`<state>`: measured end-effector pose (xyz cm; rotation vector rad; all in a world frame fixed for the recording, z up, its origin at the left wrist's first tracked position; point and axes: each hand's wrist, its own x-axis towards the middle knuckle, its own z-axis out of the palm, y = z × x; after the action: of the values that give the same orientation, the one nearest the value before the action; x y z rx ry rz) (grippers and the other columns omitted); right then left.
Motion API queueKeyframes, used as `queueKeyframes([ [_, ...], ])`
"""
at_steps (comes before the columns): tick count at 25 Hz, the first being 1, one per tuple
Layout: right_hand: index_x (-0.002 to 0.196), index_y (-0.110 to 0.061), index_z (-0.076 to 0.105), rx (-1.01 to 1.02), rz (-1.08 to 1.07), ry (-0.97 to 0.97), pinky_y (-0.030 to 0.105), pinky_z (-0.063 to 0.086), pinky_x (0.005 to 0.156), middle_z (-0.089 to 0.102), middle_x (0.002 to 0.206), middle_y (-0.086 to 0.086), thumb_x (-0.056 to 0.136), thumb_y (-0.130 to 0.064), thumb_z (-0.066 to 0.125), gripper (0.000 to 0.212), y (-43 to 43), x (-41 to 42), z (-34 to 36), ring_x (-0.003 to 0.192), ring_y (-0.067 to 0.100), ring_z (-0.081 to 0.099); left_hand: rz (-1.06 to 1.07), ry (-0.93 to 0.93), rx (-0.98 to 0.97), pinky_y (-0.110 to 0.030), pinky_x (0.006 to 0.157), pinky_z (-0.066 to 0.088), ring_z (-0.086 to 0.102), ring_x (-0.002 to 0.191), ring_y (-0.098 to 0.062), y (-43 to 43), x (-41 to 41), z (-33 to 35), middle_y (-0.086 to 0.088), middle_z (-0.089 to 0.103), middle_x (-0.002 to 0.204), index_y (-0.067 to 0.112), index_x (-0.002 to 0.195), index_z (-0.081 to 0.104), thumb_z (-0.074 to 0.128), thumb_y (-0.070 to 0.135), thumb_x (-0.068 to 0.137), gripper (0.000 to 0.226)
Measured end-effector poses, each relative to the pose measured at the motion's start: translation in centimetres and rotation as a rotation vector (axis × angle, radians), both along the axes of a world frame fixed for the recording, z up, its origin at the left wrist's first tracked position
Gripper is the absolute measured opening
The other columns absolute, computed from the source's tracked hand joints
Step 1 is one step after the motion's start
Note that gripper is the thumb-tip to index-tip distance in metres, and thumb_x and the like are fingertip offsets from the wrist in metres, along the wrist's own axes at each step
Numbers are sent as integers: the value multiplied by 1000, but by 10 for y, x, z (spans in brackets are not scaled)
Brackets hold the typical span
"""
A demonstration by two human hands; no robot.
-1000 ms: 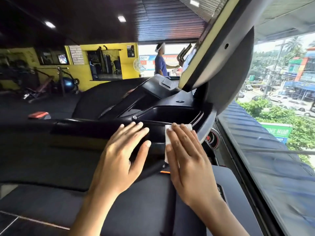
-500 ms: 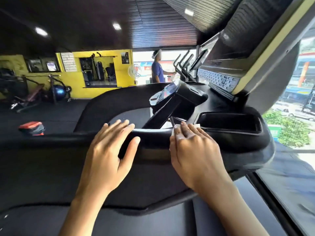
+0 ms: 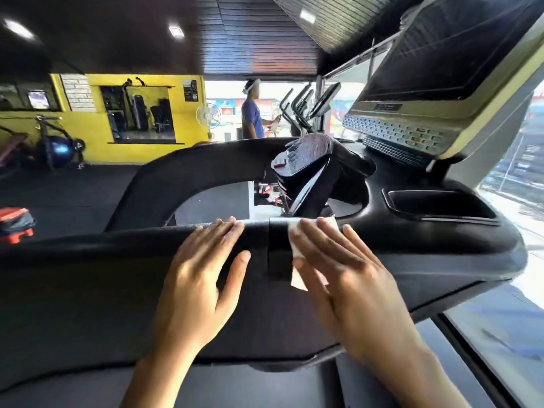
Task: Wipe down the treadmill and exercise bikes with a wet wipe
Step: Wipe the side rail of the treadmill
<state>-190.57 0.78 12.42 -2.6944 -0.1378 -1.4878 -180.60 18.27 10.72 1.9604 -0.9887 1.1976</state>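
Wipe: a thin white wet wipe (image 3: 295, 245) is draped over the black padded treadmill crossbar (image 3: 117, 245), just right of a black strap band (image 3: 278, 254). It is judged soft, light and limp, and likely to bunch if pressed unevenly.
Hold: pinning under flat fingers is favoured over pinching; the loose front edge can be taken up for refolding.
Right hand (image 3: 347, 278): laid flat on the wipe, fingers straight, pressing it to the bar.
Left hand (image 3: 200, 278): spread wide and rested on the bare bar just beside, nothing held.
Surface: rounded and matt, probably slightly grippy — a glossy black console tray (image 3: 447, 218) lies beyond.
Room: a gym with a dark floor (image 3: 73, 195), a yellow wall (image 3: 188, 122) and a bright window (image 3: 524, 201) — another person (image 3: 251, 116) is seen far off.
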Motion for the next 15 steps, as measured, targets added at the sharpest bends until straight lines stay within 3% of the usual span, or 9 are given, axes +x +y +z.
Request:
queueKeyframes([
  [2, 116, -12, 69, 67, -162, -20, 35, 44, 103, 67, 120, 5, 95, -30, 40, 40, -7, -2, 7, 118, 24, 59, -13, -33, -30, -45, 101, 42, 58, 116, -23, -1, 2, -2, -11, 63, 124, 0, 119, 64, 48, 26, 94, 40],
  [4, 90, -11, 75, 39, -315, -35, 35, 54, 80, 74, 94, 8, 87, -25, 45, 33, 3, 13, 21, 92, 30, 69, -16, -44, -38, -46, 100, 43, 58, 115, -24, -2, 3, -4, -12, 63, 123, -1, 119, 65, 49, 25, 94, 39],
  [6, 78, -11, 72, 26, -279, -27, 39, 54, 73, 73, 83, 11, 79, -22, 50, 25, 29, 33, 30, 79, 34, 69, -11, -43, -33, -48, 100, 43, 59, 116, -26, -2, 4, -5, -13, 63, 124, -1, 119, 64, 48, 25, 94, 40],
  [8, 99, -6, 72, -4, -121, -37, 46, 51, 91, 70, 106, 16, 84, -20, 46, 34, 52, 40, 14, 100, 35, 66, -20, -41, -11, -49, 100, 42, 58, 117, -27, -1, 4, -5, -14, 62, 125, -2, 120, 63, 45, 24, 95, 41],
  [11, 130, -8, 59, -44, 22, -25, 43, 33, 111, 55, 137, 8, 94, -19, 46, 39, 44, 16, -17, 131, 24, 47, -22, -56, -6, -45, 106, 38, 53, 122, -24, 0, 2, -9, -13, 58, 130, -3, 123, 60, 44, 22, 95, 40],
  [15, 136, -7, 52, 151, -278, -160, 40, 18, 117, 47, 143, 9, 100, -21, 41, 40, -33, -21, -30, 137, 22, 38, 30, -102, 21, -41, 113, 30, 49, 126, -25, 3, 1, -15, -14, 55, 133, -4, 125, 58, 44, 20, 96, 40],
])
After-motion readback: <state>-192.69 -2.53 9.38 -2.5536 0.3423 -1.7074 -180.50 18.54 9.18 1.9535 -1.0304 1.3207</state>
